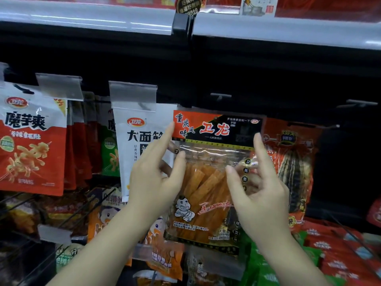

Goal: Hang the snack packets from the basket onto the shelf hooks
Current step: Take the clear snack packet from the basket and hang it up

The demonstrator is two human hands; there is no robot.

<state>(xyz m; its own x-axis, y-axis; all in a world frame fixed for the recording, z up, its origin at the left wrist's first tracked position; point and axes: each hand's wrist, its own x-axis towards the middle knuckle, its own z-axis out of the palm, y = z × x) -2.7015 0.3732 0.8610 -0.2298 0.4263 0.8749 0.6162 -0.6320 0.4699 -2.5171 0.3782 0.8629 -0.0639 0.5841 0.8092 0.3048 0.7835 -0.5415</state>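
A snack packet [214,182] with a red-and-black header and a clear window showing orange strips is held upright in front of the dark shelf back. My left hand [156,180] pinches its left edge, thumb in front, fingers behind, index finger raised to the top left corner. My right hand [259,188] pinches the right edge the same way, index finger pointing up along the header. The packet's top edge sits just below a bare hook [219,96]. Whether the hook passes through the packet's hole is hidden. The basket is out of view.
A white packet [140,141] hangs directly left under a clear label holder [134,96]. Red packets [31,145] hang further left. A striped red packet [294,162] hangs behind on the right. Another bare hook [360,103] is far right. More packets fill the lower row [340,250].
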